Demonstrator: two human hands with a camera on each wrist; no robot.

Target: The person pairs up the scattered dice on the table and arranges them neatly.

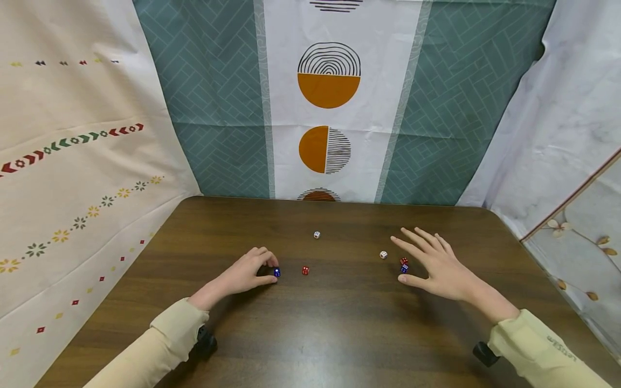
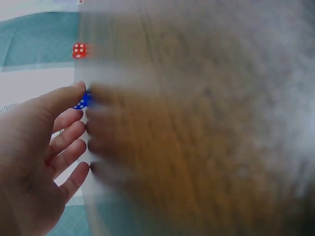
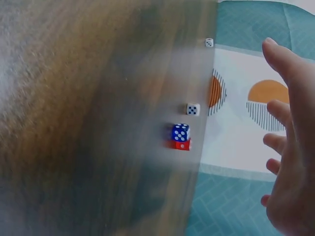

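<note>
Trouble, as I judged it remotely, lay in a slipping pinch: the left blue die [image 1: 277,272], just left of the lone red die [image 1: 305,270], could have skidded into it. The left hand [image 1: 247,272] had thumb and index finger clamped on that blue die. Well right of the lone red die, the right hand [image 1: 439,271] spread its fingers wide apart, gripping nothing, beside the right blue die [image 1: 405,268].

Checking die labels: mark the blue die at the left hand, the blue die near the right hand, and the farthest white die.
Left blue die [image 1: 277,272]: head view, middle of its visible surface.
Right blue die [image 3: 180,133]: right wrist view, its pipped face.
Farthest white die [image 1: 317,235]: head view, middle of its visible surface.
</note>
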